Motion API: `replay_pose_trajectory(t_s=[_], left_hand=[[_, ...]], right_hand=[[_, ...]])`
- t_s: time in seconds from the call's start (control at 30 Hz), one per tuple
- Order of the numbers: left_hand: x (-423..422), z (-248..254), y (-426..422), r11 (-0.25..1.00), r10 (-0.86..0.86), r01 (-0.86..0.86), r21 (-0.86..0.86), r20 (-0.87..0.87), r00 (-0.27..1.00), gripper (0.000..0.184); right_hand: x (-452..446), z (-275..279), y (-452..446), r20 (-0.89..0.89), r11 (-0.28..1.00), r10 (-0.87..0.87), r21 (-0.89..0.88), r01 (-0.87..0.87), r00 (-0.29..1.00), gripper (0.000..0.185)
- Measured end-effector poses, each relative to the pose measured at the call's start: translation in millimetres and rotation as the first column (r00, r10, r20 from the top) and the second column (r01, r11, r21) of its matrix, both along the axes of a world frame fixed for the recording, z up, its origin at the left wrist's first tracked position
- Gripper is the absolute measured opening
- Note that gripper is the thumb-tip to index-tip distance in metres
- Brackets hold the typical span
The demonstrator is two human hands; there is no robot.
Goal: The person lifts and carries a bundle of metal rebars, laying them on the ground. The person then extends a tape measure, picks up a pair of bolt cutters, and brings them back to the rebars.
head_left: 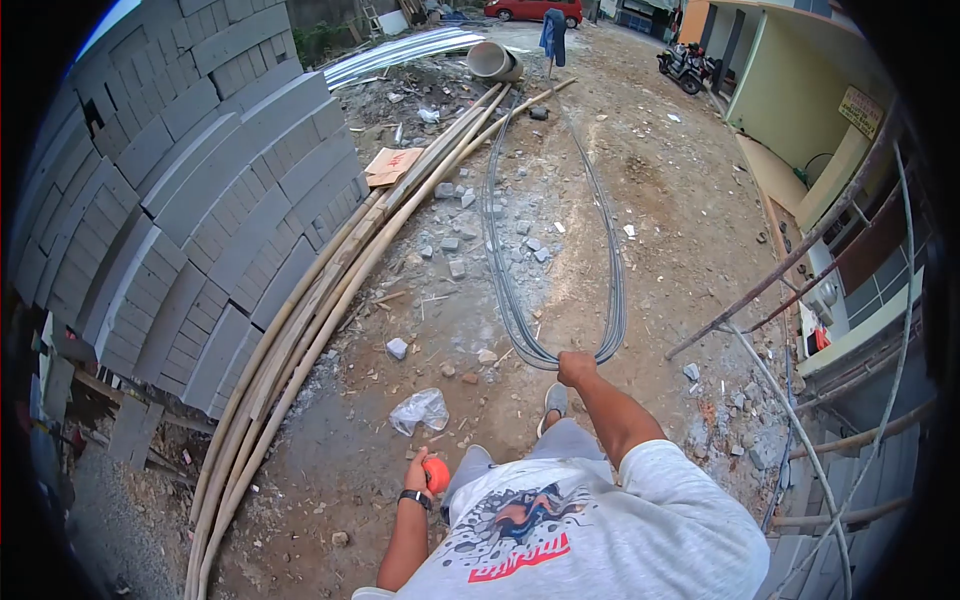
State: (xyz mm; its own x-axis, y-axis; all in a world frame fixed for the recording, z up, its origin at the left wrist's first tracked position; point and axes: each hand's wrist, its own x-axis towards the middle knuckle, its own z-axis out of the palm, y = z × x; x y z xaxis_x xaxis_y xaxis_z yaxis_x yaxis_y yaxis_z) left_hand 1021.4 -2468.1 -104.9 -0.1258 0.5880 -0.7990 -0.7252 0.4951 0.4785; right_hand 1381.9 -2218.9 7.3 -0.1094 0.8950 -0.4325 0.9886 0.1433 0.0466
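Observation:
My right hand is closed round the near bend of a long bundle of thin grey rods, which stretches away over the dirt in a narrow loop. Low on the left, beside my leg, my left hand has its fingers wrapped round a round orange-red object; what it is cannot be made out. A crumpled clear plastic bag lies on the ground just beyond my left hand.
Long bamboo poles run along the left, beside stacked grey blocks. Broken block pieces lie left of the rods. Pole scaffolding stands at right. Farther off are a concrete pipe, a person and a motorcycle.

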Motion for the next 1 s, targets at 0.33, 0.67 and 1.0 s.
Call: replay_pose_trajectory(t_s=[0.33,0.67,1.0], left_hand=[[-46,22,-34,0.978,-0.206,0.204,-0.046,-0.368,0.907,0.035],[15,43,-86,0.903,-0.427,0.390,-0.178,-0.466,0.775,0.033],[104,44,-159,0.892,-0.451,0.397,-0.216,-0.391,0.802,0.032]], right_hand=[[-72,-21,-133,-0.121,0.960,-0.063,-0.279,0.027,0.991,0.035],[-45,-25,-154,-0.124,0.948,-0.040,-0.320,-0.002,0.991,0.046],[-4,-73,-274,-0.544,0.995,-0.071,-0.099,0.021,0.836,0.063]])
